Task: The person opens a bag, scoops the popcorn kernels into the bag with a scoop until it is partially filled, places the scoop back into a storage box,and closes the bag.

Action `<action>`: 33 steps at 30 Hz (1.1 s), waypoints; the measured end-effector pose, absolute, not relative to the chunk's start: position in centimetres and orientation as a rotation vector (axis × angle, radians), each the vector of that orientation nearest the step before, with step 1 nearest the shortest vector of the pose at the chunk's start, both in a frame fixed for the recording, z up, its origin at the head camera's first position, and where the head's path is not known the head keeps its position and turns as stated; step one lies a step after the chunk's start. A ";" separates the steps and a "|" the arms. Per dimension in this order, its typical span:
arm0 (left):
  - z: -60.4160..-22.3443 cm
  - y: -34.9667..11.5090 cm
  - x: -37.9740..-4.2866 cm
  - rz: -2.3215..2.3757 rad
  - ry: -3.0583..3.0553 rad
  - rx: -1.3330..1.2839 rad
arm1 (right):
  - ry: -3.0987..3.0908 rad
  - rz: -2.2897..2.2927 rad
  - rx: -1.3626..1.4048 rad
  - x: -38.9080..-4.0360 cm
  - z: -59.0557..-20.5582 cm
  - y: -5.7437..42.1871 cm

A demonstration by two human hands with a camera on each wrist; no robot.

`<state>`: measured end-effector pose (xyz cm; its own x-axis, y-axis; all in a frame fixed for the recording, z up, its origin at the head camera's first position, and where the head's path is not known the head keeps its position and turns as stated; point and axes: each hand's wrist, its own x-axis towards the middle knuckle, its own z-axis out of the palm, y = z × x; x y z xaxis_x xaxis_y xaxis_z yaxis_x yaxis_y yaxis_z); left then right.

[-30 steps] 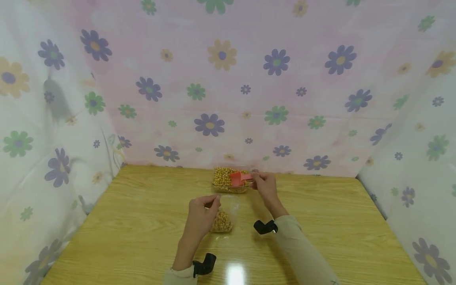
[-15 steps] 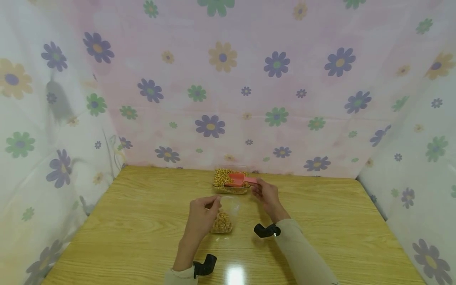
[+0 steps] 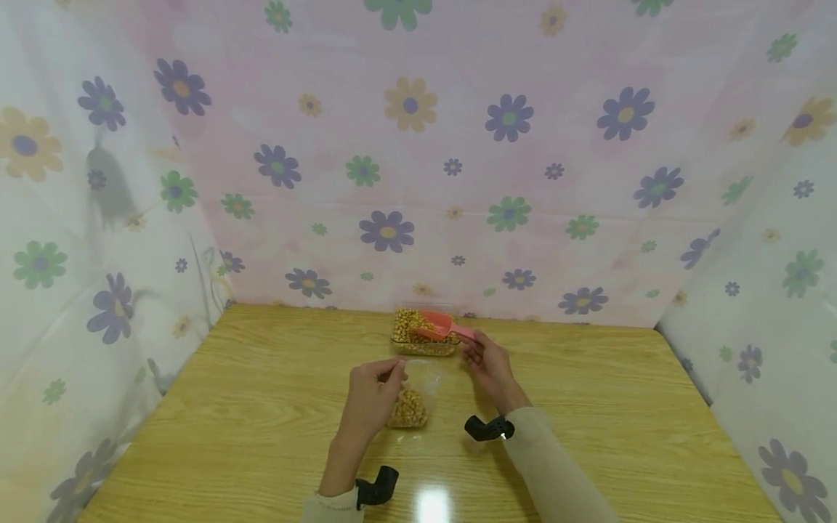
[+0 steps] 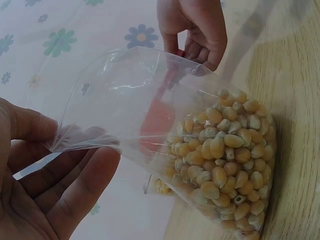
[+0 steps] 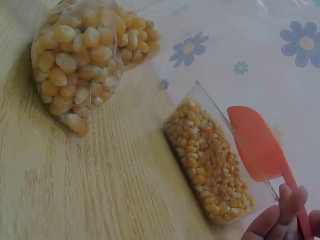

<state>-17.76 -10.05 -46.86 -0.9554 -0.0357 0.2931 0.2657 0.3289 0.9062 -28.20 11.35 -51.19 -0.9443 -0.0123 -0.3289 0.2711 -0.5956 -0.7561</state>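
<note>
My left hand (image 3: 371, 396) pinches the top edge of a clear plastic bag (image 4: 125, 100) between thumb and fingers. Corn kernels (image 4: 225, 160) fill the lower part of the bag, which stands on the table. My right hand (image 3: 489, 367) grips the handle of a red scoop (image 3: 437, 325). The scoop's bowl is over the clear rectangular container (image 5: 182, 172) of corn kernels, with yellow kernels showing at its mouth in the head view. From the right wrist view, the scoop (image 5: 255, 140) shows its outer side behind the container's wall.
The wooden table (image 3: 248, 407) extends to both sides of the hands. A flowered cloth (image 3: 405, 181) hangs behind the table and along its sides; the container stands near the back edge. Black wrist cameras (image 3: 377, 486) are strapped on both wrists.
My right hand has shifted slightly right and nearer, and the red scoop has turned from steep to a flatter slant, its handle lower at the right. The left hand keeps its hold on the bag.
</note>
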 end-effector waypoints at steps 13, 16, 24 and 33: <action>-46.6 -10.1 -17.5 -1.708 -2.332 -0.193 | 1.007 -2.716 0.342 -26.6 -50.9 11.9; -46.6 -10.1 -17.5 -1.698 -2.333 -0.203 | 0.965 -2.733 0.344 -25.8 -50.2 12.0; -46.5 -10.1 -17.6 -1.693 -2.322 -0.213 | 1.053 -2.699 0.311 -23.8 -48.6 12.1; -46.5 -10.1 -17.6 -1.687 -2.353 -0.197 | 1.139 -2.703 0.288 -20.0 -47.8 12.0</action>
<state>-17.60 -10.06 -46.51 -0.9625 -0.0290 0.2698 0.2463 0.3245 0.9133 -20.04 11.97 -47.79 -0.9621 -0.1027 -0.2526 0.2525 -0.6853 -0.6831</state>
